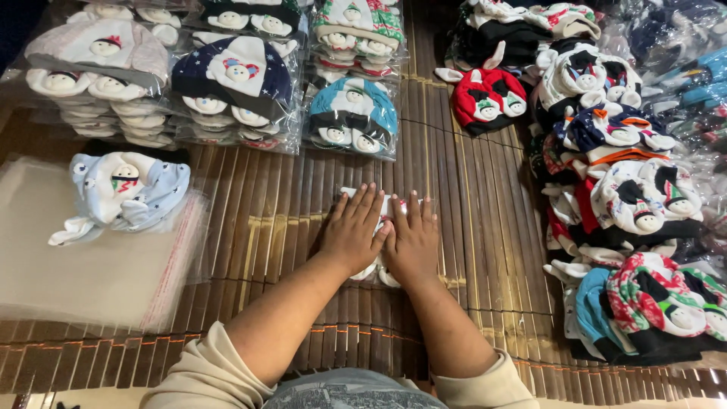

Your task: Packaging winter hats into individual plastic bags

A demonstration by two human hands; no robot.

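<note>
Both of my hands lie flat, side by side, on a small white baby cap in a clear plastic bag (385, 203) in the middle of a bamboo mat (265, 220). My left hand (354, 227) covers the bag's left part, its fingers spread and pointing away from me. My right hand (413, 236) presses on the right part, fingers together. Most of the cap is hidden under the palms; only white edges and a bit of red show.
Bagged stacks of baby caps (238, 87) line the far edge. A heap of loose caps (628, 204) fills the right side, with a red cap (487, 97) apart from it. At left, a light blue cap (125, 189) rests on a pile of clear bags (83, 257).
</note>
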